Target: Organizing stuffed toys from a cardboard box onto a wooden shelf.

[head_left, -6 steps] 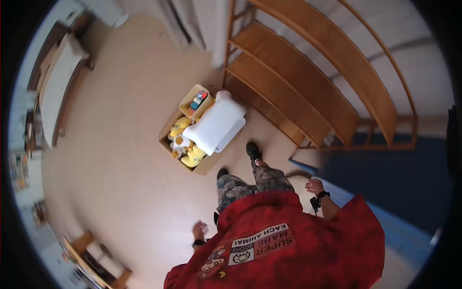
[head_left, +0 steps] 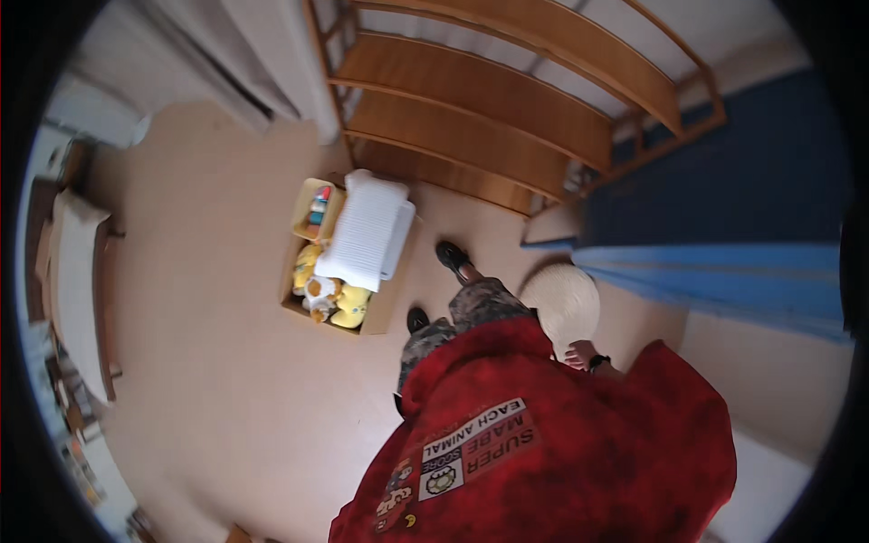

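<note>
My right hand (head_left: 581, 354) hangs beside my body with its fingers loosely apart and nothing in them; a dark band circles the wrist. It is nearest to a round cream-coloured stool or cushion (head_left: 563, 303). My left hand is out of sight. Ahead of my feet a cardboard box (head_left: 387, 305) stands on the floor, out of reach of the hand. In it lie yellow plush toys (head_left: 351, 308), a white and brown plush toy (head_left: 321, 291), a small yellow bin (head_left: 306, 233) with colourful items, and a white folded cloth or pillow (head_left: 364, 231).
A wooden shelf rack (head_left: 480, 86) rises beyond the box, with a grey curtain (head_left: 231, 54) to its left. Blue padding or a mat (head_left: 697, 208) lies at the right. A pale cushioned bench (head_left: 77, 271) stands along the left side. Pale floor (head_left: 199, 335) spreads between.
My view has turned to the right, so the box and shelf appear farther left. The round cream-coloured thing has come into fuller view. My left hand has gone out of sight.
</note>
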`<state>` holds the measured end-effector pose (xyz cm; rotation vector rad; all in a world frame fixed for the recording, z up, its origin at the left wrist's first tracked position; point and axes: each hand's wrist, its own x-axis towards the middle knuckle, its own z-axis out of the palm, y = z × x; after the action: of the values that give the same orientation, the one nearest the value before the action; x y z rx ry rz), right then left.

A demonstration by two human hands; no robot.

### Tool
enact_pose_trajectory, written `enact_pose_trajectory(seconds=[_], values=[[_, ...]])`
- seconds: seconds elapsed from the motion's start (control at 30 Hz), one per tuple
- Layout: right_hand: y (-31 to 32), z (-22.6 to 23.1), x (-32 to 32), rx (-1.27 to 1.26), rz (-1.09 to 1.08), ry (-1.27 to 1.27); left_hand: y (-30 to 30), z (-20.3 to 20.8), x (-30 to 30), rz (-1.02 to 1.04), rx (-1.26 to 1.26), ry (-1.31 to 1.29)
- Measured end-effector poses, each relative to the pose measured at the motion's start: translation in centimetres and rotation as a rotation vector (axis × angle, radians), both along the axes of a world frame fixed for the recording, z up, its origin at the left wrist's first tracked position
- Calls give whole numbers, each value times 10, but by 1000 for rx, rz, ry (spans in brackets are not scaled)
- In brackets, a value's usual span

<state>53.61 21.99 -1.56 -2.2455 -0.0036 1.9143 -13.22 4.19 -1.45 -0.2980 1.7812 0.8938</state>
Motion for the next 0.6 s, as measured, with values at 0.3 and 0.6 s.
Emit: enact_pose_trajectory(seconds=[0.3, 0.6], values=[[-85, 90, -97, 12, 29, -156, 111, -20, -138, -63, -116, -17], [-99, 150, -114, 438, -141, -277, 239, 28, -127, -472, 173, 135]])
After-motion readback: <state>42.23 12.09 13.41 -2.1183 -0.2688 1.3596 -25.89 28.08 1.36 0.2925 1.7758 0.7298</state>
